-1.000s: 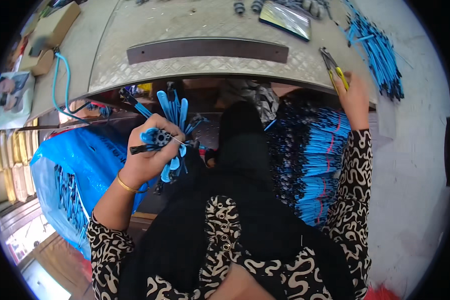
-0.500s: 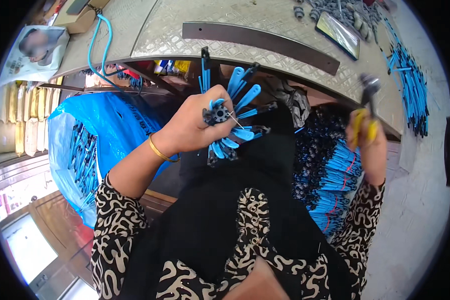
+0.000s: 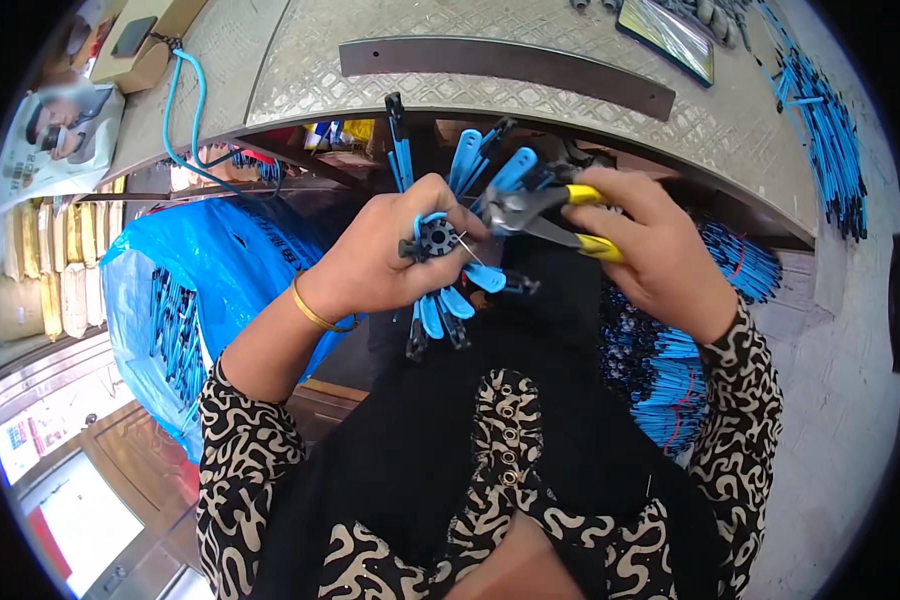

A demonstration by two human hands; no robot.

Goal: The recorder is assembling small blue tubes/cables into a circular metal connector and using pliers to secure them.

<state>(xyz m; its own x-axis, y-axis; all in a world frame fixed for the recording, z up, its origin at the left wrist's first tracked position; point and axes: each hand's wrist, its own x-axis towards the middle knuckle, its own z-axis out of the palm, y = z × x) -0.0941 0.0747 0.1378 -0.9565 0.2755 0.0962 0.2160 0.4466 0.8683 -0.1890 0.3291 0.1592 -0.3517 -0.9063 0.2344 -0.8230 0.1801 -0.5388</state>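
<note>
My left hand [image 3: 380, 250] is closed around a round black hub with blue arms [image 3: 438, 237]. Its flat blue arms, tipped with black ends, fan out above and below my fingers. From beside the hub a thin pale wire [image 3: 471, 250] sticks out. Just to the right, my right hand [image 3: 660, 240] grips yellow-handled pliers [image 3: 542, 222], with the handles spread apart. The metal jaws are at the arms by my left fingertips; whether they touch anything cannot be made out.
Ahead is a worktable [image 3: 300, 75] with a dark metal bar [image 3: 510, 72] and a phone [image 3: 668, 38]. Blue-black sticks [image 3: 830, 150] lie at its right end. A blue plastic bag [image 3: 230, 250] of similar parts stands left; red-tied bundles [image 3: 670, 390] sit right of my lap.
My right hand has brought the pliers leftward from the far right to beside the hub. My left hand keeps its hold. The view has shifted slightly.
</note>
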